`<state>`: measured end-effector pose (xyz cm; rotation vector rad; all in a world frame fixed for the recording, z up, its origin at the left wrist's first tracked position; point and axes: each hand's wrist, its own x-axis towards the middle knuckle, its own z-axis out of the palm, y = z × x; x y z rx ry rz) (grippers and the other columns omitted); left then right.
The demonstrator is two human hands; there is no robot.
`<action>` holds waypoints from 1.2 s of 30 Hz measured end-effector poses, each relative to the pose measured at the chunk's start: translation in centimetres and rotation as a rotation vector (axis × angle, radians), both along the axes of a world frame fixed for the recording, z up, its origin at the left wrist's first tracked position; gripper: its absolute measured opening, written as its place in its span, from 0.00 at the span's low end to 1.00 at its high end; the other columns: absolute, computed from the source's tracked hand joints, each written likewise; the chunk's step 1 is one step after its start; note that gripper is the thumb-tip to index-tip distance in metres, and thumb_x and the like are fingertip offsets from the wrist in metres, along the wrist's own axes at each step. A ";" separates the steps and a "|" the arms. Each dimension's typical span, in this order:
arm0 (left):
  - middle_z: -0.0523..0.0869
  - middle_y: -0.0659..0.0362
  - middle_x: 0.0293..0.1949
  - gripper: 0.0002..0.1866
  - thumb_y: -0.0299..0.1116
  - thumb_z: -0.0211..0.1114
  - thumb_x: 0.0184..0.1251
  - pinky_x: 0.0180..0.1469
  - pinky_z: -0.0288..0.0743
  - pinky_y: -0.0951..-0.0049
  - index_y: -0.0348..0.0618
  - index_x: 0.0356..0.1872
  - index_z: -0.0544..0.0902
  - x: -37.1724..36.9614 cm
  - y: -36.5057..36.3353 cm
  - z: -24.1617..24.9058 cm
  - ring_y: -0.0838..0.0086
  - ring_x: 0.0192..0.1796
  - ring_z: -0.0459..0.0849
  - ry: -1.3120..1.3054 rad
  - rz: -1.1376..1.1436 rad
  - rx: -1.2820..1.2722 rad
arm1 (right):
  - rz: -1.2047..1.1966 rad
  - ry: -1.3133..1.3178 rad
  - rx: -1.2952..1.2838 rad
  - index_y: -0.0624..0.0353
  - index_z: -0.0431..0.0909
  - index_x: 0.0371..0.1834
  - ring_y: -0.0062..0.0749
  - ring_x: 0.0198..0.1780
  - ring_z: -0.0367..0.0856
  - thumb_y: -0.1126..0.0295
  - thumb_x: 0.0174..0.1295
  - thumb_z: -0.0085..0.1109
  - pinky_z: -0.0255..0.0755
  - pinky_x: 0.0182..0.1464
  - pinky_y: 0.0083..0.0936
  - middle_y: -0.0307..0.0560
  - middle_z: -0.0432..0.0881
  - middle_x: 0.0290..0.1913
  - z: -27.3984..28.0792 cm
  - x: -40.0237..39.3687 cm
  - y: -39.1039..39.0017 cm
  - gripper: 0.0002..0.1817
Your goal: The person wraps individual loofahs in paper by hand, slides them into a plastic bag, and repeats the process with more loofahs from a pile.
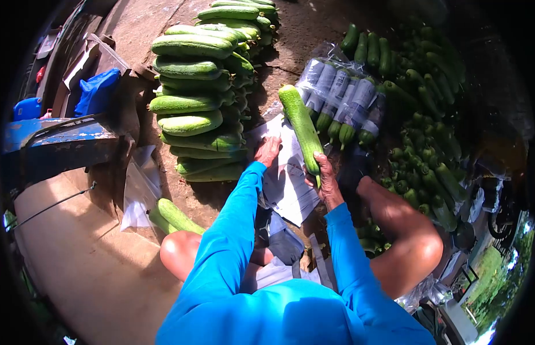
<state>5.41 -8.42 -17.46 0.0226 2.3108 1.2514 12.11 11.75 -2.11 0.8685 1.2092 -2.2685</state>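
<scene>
A long green gourd slants upward in my right hand, whose fingers are closed round its narrow stem end. Beneath it lie sheets of printed paper, partly in shadow, spread on the ground between my knees. My left hand rests on the paper's left edge with its fingers stretched out. Just beyond that hand rises a tall stack of similar green gourds. Up and to the right, several gourds wrapped in newspaper lie side by side in clear plastic, their green ends sticking out.
Many loose green gourds are heaped in shade on the right. Two gourds lie beside my left knee. On the left are a blue-painted metal frame, a blue plastic bag and a pale sack-like surface.
</scene>
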 end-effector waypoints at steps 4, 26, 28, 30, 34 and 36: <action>0.85 0.49 0.55 0.50 0.80 0.38 0.65 0.61 0.71 0.50 0.42 0.66 0.75 4.1 2.0 8.1 0.55 0.56 0.82 -0.567 0.459 0.782 | 0.137 0.087 0.046 0.59 0.77 0.48 0.20 0.28 0.74 0.41 0.65 0.61 0.68 0.24 0.20 0.38 0.77 0.33 -0.6 5.4 -2.0 0.29; 0.80 0.59 0.61 0.37 0.60 0.51 0.78 0.63 0.68 0.75 0.34 0.69 0.73 9.2 -4.6 17.2 0.76 0.58 0.78 -0.393 0.376 0.385 | 1.478 0.875 1.579 0.52 0.62 0.75 0.51 0.79 0.53 0.58 0.47 0.75 0.69 0.67 0.49 0.46 0.48 0.82 -8.3 9.5 4.3 0.49; 0.83 0.59 0.55 0.36 0.62 0.53 0.76 0.58 0.72 0.75 0.36 0.65 0.77 9.3 -4.6 16.6 0.77 0.53 0.80 -0.507 0.455 0.394 | 1.471 0.871 1.661 0.55 0.62 0.75 0.54 0.77 0.55 0.59 0.45 0.77 0.76 0.59 0.49 0.48 0.52 0.81 -9.9 12.1 3.6 0.51; 0.84 0.61 0.46 0.34 0.63 0.56 0.74 0.50 0.74 0.75 0.38 0.57 0.81 9.6 -4.5 16.0 0.78 0.46 0.80 -0.611 0.426 0.378 | 1.392 0.743 1.636 0.61 0.57 0.77 0.59 0.73 0.62 0.61 0.41 0.81 0.78 0.58 0.44 0.55 0.56 0.77 -10.3 14.0 2.5 0.58; 0.84 0.64 0.37 0.27 0.60 0.56 0.75 0.36 0.75 0.78 0.43 0.50 0.83 9.6 -4.2 10.7 0.80 0.35 0.81 -0.434 0.236 0.255 | 1.490 0.772 1.530 0.63 0.63 0.72 0.55 0.66 0.69 0.62 0.39 0.80 0.82 0.51 0.42 0.55 0.64 0.69 -8.0 12.5 2.1 0.53; 0.83 0.64 0.38 0.26 0.58 0.56 0.76 0.39 0.75 0.77 0.42 0.47 0.82 9.7 -4.2 9.9 0.80 0.36 0.79 -0.284 0.089 0.207 | 1.382 0.874 1.573 0.62 0.69 0.65 0.52 0.61 0.74 0.62 0.40 0.80 0.82 0.50 0.40 0.54 0.69 0.65 -8.5 12.8 2.7 0.46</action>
